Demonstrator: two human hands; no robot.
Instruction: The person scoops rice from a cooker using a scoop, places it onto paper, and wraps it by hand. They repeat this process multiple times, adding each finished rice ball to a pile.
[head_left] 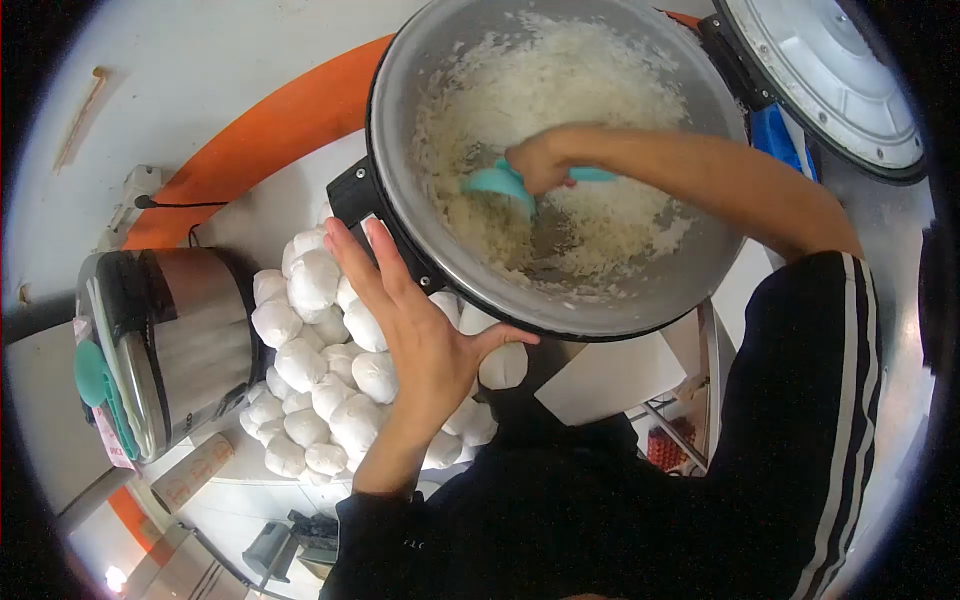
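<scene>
Cooked white rice [570, 90] lies in a large round metal rice cooker pot [405, 110]. Inside the pot my right hand [545, 160] is closed around a teal rice paddle [497, 183]. The paddle's broad blade points left and touches the rice, and part of its handle shows right of my fist. My left hand [415, 320] is spread with nothing in it. Its thumb rests against the pot's outer rim, and its fingertips reach up by the black side handle [355, 195].
Many white wrapped round bundles [330, 400] are piled left of the pot. Beyond them stands a second cooker [200, 340] with a teal paddle [95, 375] at its side. The pot's open lid [830, 70] is at upper right. A white board [610, 380] lies below the pot.
</scene>
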